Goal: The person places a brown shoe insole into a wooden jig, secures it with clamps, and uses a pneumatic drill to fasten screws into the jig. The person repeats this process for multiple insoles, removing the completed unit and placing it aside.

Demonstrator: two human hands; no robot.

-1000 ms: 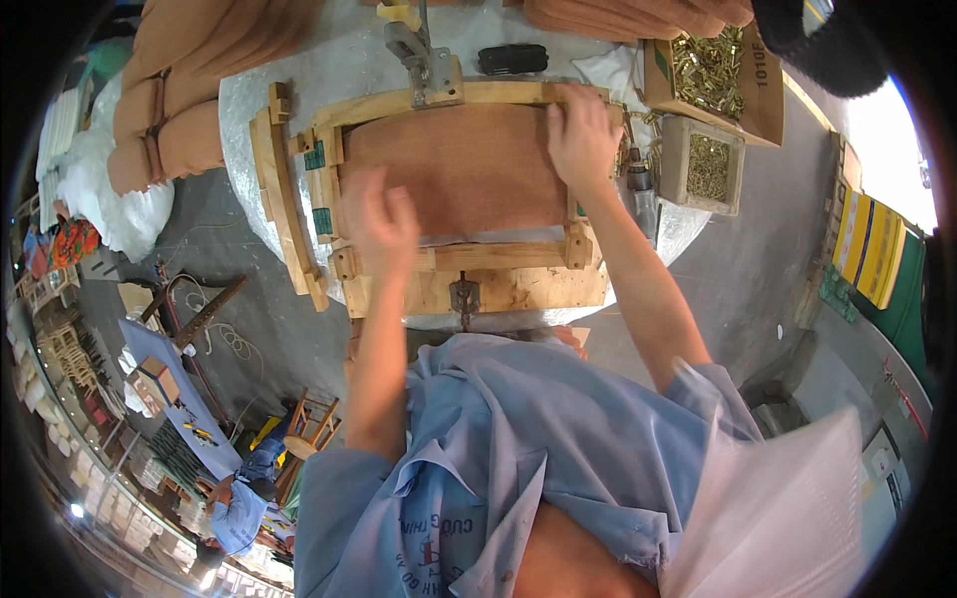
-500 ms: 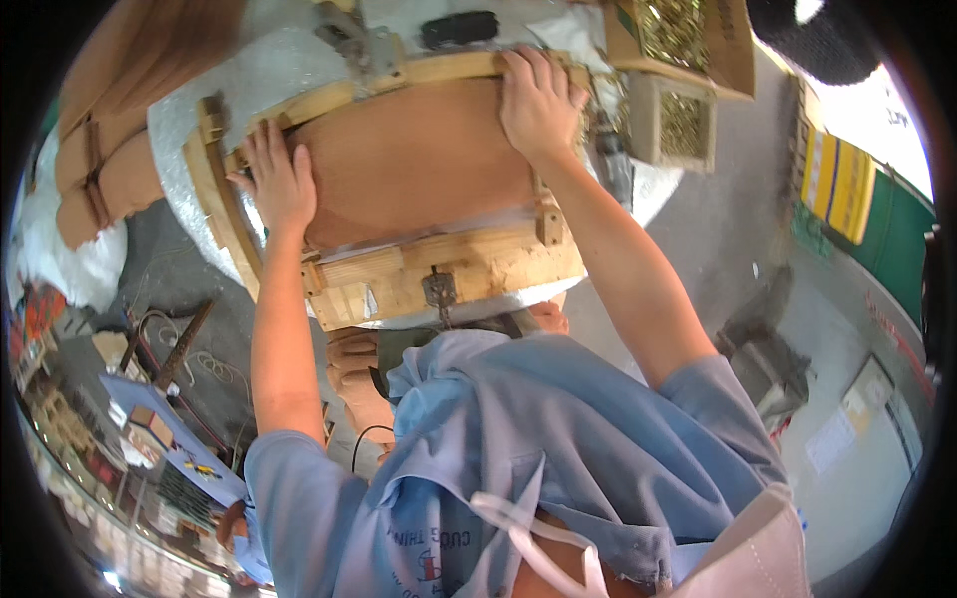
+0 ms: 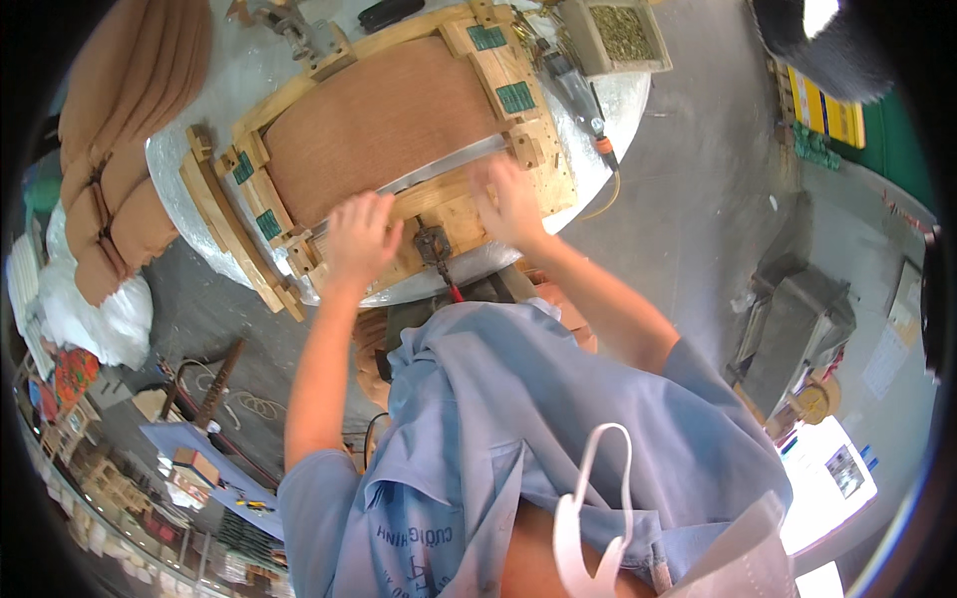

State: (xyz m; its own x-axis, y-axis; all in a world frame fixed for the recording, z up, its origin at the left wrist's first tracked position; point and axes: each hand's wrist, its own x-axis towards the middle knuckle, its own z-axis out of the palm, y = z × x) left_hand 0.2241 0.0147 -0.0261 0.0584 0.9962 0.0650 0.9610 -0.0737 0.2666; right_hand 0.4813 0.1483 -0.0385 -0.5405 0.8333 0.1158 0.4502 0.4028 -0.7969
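Note:
A brown curved panel point(image 3: 384, 120) lies inside a wooden frame point(image 3: 558, 184) on the round, plastic-wrapped worktop. A metal strip point(image 3: 444, 164) runs along the panel's near edge. My left hand point(image 3: 359, 239) is over the near rail at the left, fingers outstretched and holding nothing. Over the same rail farther right is my right hand point(image 3: 510, 204), blurred by motion, its fingers loosely extended with nothing visible in them. I cannot tell whether either hand touches the wood. Between them, a metal toggle clamp point(image 3: 433, 244) with a red-tipped handle is mounted on the near rail.
Another metal clamp point(image 3: 289, 28) is at the frame's far side, near a black object point(image 3: 391, 12). A power tool point(image 3: 573, 90) with a yellow cord lies right of the frame. Beyond it stands a tray point(image 3: 653, 62) of small brass-coloured pieces. Brown curved panels point(image 3: 130, 70) are stacked left.
Both hands have left the frame's sides and come back toward me, over the near rail. The frame sits higher in view, its green side pads now uncovered.

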